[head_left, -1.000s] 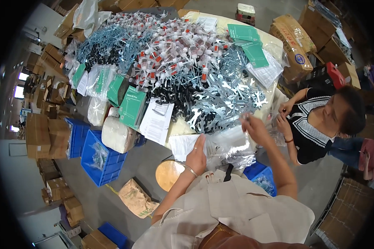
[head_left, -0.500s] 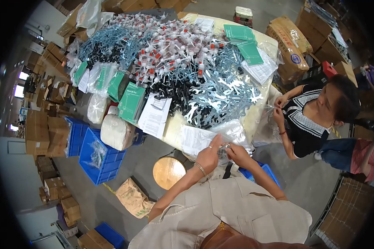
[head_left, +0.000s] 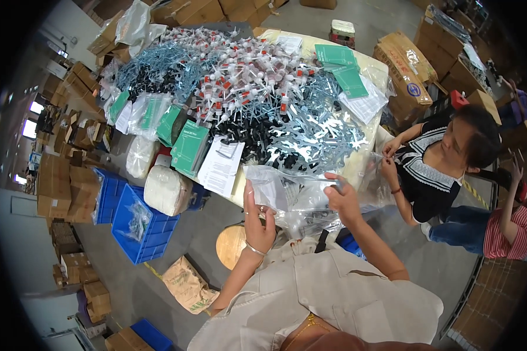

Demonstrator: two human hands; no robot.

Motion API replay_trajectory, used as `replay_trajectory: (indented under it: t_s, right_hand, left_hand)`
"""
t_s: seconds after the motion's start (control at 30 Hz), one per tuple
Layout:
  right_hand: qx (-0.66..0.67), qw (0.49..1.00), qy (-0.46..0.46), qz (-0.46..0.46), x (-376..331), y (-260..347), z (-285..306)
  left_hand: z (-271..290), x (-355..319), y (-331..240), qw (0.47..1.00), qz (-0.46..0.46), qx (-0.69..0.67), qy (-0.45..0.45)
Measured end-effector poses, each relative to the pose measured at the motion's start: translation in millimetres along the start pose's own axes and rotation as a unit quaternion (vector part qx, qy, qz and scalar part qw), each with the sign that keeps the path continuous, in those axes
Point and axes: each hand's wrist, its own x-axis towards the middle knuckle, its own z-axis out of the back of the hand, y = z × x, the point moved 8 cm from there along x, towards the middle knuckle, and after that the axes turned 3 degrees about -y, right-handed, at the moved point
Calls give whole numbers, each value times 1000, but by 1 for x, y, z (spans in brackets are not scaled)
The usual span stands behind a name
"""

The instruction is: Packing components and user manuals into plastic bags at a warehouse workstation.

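A clear plastic bag (head_left: 310, 196) spreads between my hands at the near edge of the table, with a few dark bits showing through it. My left hand (head_left: 259, 228) is beside the bag's left side, fingers stretched upward and thumb apart. At the bag's upper right corner, my right hand (head_left: 346, 202) pinches its top edge, and something small and grey-blue shows at the fingertips. Beyond the bag lie a pile of flat silver wrenches (head_left: 310, 137), black plastic parts (head_left: 246, 131), and red-and-white capped small bottles (head_left: 257, 73).
Green booklets (head_left: 188, 146) and printed sheets (head_left: 221, 164) lie along the left edge; more green booklets (head_left: 344, 70) lie far right. A co-worker (head_left: 433, 158) handles something small at the right. Blue crates (head_left: 149, 225), a round stool (head_left: 229, 245) and a paper sack (head_left: 186, 284) stand on the floor.
My hands have moved apart: the left one left and its fingers opened, the right one up and right. The clear bag now stretches between them. A striped-sleeved person behind has raised an arm.
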Motion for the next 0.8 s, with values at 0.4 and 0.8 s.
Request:
replay_trajectory:
  t_s: [0.4,0.8]
  right_hand:
    - [-377,835,288,279,11,64,-147]
    - [-442,694,402,403,-30,73,-208]
  left_hand:
    - [84,-37,-25,976,-42,193,-96]
    - [62,36,-9,947,130,239,172]
